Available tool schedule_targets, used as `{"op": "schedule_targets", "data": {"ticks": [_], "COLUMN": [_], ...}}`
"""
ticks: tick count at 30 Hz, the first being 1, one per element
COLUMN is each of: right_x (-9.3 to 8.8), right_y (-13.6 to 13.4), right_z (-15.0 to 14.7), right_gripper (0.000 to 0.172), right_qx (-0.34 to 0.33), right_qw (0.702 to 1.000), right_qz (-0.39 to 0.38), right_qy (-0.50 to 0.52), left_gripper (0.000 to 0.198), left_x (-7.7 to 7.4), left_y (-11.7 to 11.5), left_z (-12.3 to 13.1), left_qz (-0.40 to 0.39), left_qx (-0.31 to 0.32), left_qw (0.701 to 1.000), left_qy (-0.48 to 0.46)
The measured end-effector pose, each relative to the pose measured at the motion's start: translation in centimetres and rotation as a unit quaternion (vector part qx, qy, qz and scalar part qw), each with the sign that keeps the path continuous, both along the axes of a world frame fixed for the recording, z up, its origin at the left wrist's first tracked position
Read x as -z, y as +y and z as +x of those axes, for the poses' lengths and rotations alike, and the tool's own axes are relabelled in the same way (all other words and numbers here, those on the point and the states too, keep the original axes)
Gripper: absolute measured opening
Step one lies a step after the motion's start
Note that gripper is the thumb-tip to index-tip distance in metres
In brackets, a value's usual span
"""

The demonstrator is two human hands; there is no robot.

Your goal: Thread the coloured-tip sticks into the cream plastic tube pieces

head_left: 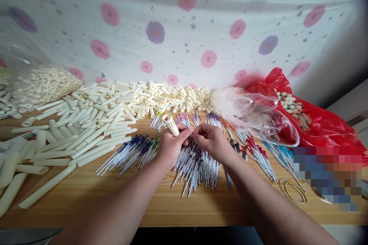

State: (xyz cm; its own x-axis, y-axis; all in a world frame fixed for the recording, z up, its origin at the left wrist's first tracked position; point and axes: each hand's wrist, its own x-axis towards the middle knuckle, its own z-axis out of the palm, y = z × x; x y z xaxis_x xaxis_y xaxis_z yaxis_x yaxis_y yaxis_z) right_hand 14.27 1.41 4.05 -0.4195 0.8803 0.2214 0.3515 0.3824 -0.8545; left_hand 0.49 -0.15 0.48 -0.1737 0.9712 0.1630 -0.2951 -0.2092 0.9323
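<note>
My left hand [169, 147] is closed around a cream pen barrel [172, 126], tilted upward, with small coloured tips showing in its open end. My right hand [214, 141] meets it with thumb and forefinger pinched together. Whatever those fingertips hold is too small to make out. A tiny light blue tip sticks up by my left thumb. Below both hands lies a fan of white pen refills [198, 172] with dark maroon ends. Blue-ended refills [123, 157] and green-ended ones lie left of them; red-ended refills [261, 159] and light-blue-ended refills [283, 155] lie to the right.
Cream pen barrels [97, 130] cover the table's left and back. A clear bag [43, 84] of small cream parts stands at far left. On the right are a crumpled clear bag [250, 111], a red bag [324, 130] with cream parts, and rubber bands [293, 191].
</note>
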Motion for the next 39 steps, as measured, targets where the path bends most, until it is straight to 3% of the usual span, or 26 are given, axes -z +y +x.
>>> {"op": "schedule_targets", "data": {"ticks": [3, 8, 12, 20, 25, 29, 34, 39], "right_x": [0.8, 1.7, 1.7, 0.9, 1.0, 0.8, 0.1, 0.1], "right_y": [0.0, 0.5, 0.8, 0.7, 0.5, 0.5, 0.7, 0.5], "right_z": [0.6, 1.9, 2.4, 2.6, 2.6, 2.8, 3.4, 3.5], "right_gripper": [0.016, 0.016, 0.022, 0.014, 0.014, 0.012, 0.011, 0.008], "right_qx": [-0.044, -0.044, -0.053, -0.078, -0.057, -0.043, -0.089, -0.165], "right_qw": [0.992, 0.974, 0.977, 0.980, 0.983, 0.990, 0.981, 0.970], "right_qz": [-0.042, -0.033, -0.028, 0.012, 0.009, 0.055, 0.108, 0.056], "right_qy": [0.108, 0.220, 0.207, 0.184, 0.174, 0.124, 0.135, 0.171], "left_gripper": [0.017, 0.017, 0.020, 0.024, 0.024, 0.023, 0.024, 0.026], "left_x": [-0.6, -1.3, -1.2, -0.8, -0.5, -0.5, -0.9, -0.9], "left_y": [-0.1, -0.8, -1.0, -0.8, -0.6, -0.6, -1.0, -1.2], "left_z": [-0.4, -0.1, 0.3, 0.2, -0.1, -0.2, -0.3, -0.5], "left_qz": [-0.007, -0.031, -0.047, -0.037, -0.019, -0.014, -0.051, -0.067], "left_qx": [0.050, 0.161, 0.194, 0.197, 0.194, 0.203, 0.236, 0.297], "left_qw": [0.998, 0.985, 0.980, 0.980, 0.979, 0.976, 0.970, 0.952], "left_qy": [-0.026, -0.048, -0.015, 0.011, 0.065, 0.073, 0.030, 0.034]}}
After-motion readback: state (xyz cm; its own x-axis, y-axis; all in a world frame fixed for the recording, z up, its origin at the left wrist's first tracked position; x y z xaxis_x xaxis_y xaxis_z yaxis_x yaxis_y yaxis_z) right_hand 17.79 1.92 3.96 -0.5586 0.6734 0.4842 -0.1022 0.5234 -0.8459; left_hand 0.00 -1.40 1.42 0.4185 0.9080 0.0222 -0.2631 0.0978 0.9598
